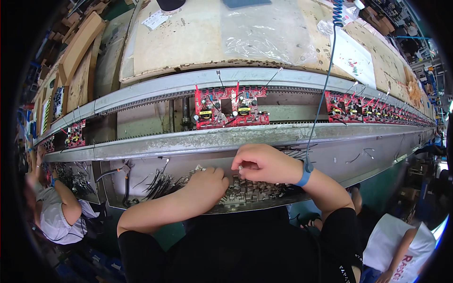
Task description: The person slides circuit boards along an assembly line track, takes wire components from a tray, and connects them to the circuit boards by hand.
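My right hand [268,164] is raised over the metal trough, thumb and fingers closed in a pinch on a small pale, silvery part [240,169]. To its left, my left hand [206,187] rests low with curled fingers; whatever is in them is hidden. Beneath and between the hands lies a heap of small silvery metal parts [255,191]. Beyond my hands, a red circuit board [231,107] sits in the conveyor rails, with black and yellow components and a few upright wire leads. Neither hand touches the board.
Black wire leads [160,185] and pliers [126,174] lie left in the trough. A blue wristband's coiled cord [325,89] rises past the conveyor rail [165,143]. More red boards [373,112] line up at the right. Co-workers sit at left [59,212] and right [396,245].
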Motion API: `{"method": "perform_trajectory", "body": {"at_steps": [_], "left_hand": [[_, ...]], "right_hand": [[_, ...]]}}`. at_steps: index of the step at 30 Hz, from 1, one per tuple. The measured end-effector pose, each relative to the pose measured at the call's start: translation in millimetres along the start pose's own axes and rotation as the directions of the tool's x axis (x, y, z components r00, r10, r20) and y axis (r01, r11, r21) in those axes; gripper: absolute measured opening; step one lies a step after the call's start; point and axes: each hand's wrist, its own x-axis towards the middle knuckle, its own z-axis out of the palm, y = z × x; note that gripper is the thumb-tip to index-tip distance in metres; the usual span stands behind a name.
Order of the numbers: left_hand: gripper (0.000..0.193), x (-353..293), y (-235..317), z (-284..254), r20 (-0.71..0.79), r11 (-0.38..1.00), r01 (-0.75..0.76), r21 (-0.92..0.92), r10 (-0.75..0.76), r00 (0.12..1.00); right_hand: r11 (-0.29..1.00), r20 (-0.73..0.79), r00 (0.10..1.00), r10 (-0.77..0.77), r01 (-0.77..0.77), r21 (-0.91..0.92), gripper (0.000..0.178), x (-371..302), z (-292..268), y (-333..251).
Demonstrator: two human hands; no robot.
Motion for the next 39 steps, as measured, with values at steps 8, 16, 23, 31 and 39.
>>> {"method": "perform_trajectory", "body": {"at_steps": [8, 16, 23, 31, 39], "left_hand": [[0.02, -3, -4, -1, 0.013, 0.996, -0.023, -0.085, 0.024, 1.0], [0.021, -1, -1, 1, 0.015, 0.998, -0.057, 0.018, 0.057, 0.998], [0.02, -1, 0, 1, 0.002, 0.997, -0.067, 0.044, 0.067, 0.998], [0.016, -2, -1, 0, -0.049, 0.995, -0.069, 0.071, 0.072, 0.996], [0.017, -2, -1, -1, -0.145, 0.993, -0.083, 0.085, 0.095, 0.985]], "right_hand": [[0.985, -0.178, 0.98, 0.083, -0.054, 0.163, 0.026, -15, -35, -18], [0.86, -0.56, 0.812, -0.165, -0.16, -0.485, 0.024, -19, -62, -7], [0.746, -0.509, 0.851, -0.131, -0.254, -0.616, 0.024, -18, -64, 7], [0.64, -0.399, 0.886, -0.235, -0.168, -0.75, 0.022, -14, -65, 12], [0.638, -0.369, 0.889, -0.27, -0.122, -0.76, 0.017, -10, -65, 16]]}}
